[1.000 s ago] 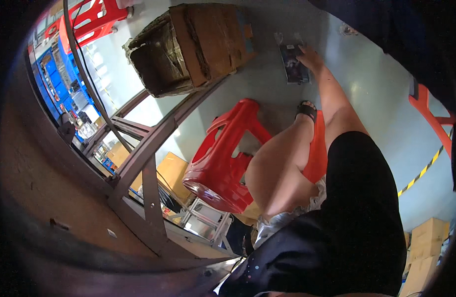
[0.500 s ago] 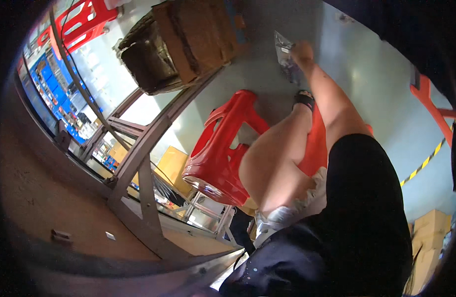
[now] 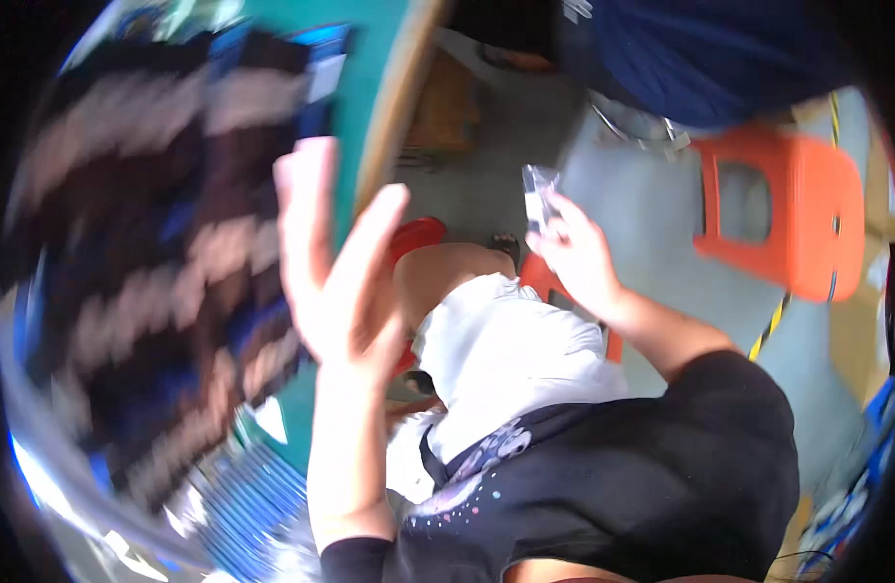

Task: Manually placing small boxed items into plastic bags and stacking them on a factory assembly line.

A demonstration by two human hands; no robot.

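My right hand (image 3: 579, 255) is closed on a small clear plastic bag (image 3: 539, 194), holding it above the floor to the right of my lap. A whitish patch shows in the bag, but I cannot make out its contents. My left hand (image 3: 343, 267) is raised beside the table edge with its fingers apart, and it holds nothing. Nearest to it, on the green tabletop (image 3: 370, 92), lies a broad spread of dark brown and blue things (image 3: 175, 253), too smeared by motion to name.
Several thin blue strips (image 3: 253, 500) lie at the table's near left. An orange-red plastic stool (image 3: 817, 219) stands to the right, near yellow-black floor tape (image 3: 770, 325). Dark blue cloth (image 3: 710, 58) hangs at the far right. A brown box (image 3: 447, 102) sits beyond the table edge.
My view has swung from under the table to above it. My right hand has come up from near the floor with the bag. My left hand has come into view.
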